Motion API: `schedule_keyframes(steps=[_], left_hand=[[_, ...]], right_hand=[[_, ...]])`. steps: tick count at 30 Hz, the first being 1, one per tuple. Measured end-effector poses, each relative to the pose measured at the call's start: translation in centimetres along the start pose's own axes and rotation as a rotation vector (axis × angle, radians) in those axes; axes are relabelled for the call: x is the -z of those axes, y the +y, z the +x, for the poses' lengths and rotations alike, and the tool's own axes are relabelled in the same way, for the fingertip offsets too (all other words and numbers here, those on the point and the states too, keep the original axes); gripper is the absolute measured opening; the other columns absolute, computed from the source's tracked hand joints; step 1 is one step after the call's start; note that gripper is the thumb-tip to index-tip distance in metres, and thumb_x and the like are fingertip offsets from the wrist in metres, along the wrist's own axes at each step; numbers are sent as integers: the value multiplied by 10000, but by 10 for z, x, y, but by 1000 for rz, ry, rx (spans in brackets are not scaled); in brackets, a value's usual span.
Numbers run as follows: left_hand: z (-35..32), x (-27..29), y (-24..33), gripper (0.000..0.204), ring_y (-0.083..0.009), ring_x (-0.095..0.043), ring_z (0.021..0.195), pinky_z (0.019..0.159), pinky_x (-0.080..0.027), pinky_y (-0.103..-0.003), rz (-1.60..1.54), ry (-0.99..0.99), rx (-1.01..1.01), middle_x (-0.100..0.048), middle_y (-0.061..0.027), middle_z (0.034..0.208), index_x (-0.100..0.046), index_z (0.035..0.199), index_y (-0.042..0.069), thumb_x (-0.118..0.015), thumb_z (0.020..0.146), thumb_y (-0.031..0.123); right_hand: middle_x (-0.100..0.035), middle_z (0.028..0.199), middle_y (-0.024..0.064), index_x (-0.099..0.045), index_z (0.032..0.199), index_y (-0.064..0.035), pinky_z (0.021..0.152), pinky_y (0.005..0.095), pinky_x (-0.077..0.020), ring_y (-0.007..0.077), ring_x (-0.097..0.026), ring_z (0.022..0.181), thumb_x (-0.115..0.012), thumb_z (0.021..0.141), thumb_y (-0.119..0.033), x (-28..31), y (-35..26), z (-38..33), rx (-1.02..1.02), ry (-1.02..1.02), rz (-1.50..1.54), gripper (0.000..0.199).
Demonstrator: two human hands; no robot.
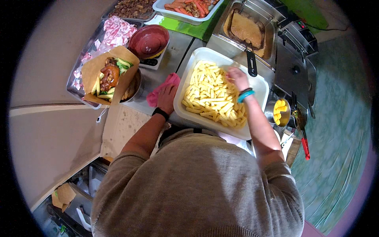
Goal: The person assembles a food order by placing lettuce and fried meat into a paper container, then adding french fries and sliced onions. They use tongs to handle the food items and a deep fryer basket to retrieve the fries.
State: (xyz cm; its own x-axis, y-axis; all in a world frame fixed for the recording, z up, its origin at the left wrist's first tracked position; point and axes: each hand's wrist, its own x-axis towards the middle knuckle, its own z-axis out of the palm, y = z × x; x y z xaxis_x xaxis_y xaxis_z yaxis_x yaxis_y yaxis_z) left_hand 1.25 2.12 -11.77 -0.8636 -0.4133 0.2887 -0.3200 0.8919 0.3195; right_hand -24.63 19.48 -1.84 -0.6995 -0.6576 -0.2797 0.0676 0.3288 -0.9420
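A white plastic tub (pixel 261 91) full of pale yellow fries (pixel 213 94) stands in front of me. My right hand (pixel 238 78), with a teal band at its wrist, reaches into the tub's far right part. Its fingers are bent together at the edge of the fries; what they hold, if anything, is hidden. To the left of the tub, my left hand (pixel 168 97) lies flat on a pink cloth (pixel 158 89), fingers stretched out, a black band at the wrist.
A fryer (pixel 245 29) with a black-handled basket (pixel 251 63) stands back right. Right of the tub is a metal pot with yellow pieces (pixel 279 111) and red-handled tongs (pixel 305 148). Back left are an open brown food box (pixel 128 59), a maroon bowl (pixel 149 40) and a sausage tray (pixel 189 17).
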Motion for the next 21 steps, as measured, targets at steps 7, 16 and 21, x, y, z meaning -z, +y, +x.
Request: schedule_keyframes(steps=[7, 16, 21], left_hand=[[5, 10, 4, 347, -282, -441, 961, 799, -367, -400, -3, 63, -11, -460, -76, 1054, -481, 1048, 116, -509, 719, 221], [7, 9, 3, 343, -277, -453, 962, 814, -378, -378, -67, 51, 9, -481, -84, 1027, -488, 1040, 99, -509, 719, 217], [12, 22, 8, 330, -283, -453, 973, 820, -382, -377, -346, -230, 271, -477, -97, 1044, -489, 1039, 90, -497, 732, 212]], right_hand=[[-325, 1297, 126, -279, 1282, -132, 946, 466, -284, 275, -325, 1178, -653, 655, -375, -70, -5, 24, 509, -226, -1196, 770], [-351, 1225, 128, -334, 1249, -153, 881, 547, -309, 335, -355, 1139, -686, 546, -486, -99, -21, 35, 99, -386, -1487, 854], [-448, 1138, 155, -420, 1174, -180, 860, 462, -392, 330, -449, 1060, -704, 579, -319, -109, -29, 34, 17, -350, -1468, 674]])
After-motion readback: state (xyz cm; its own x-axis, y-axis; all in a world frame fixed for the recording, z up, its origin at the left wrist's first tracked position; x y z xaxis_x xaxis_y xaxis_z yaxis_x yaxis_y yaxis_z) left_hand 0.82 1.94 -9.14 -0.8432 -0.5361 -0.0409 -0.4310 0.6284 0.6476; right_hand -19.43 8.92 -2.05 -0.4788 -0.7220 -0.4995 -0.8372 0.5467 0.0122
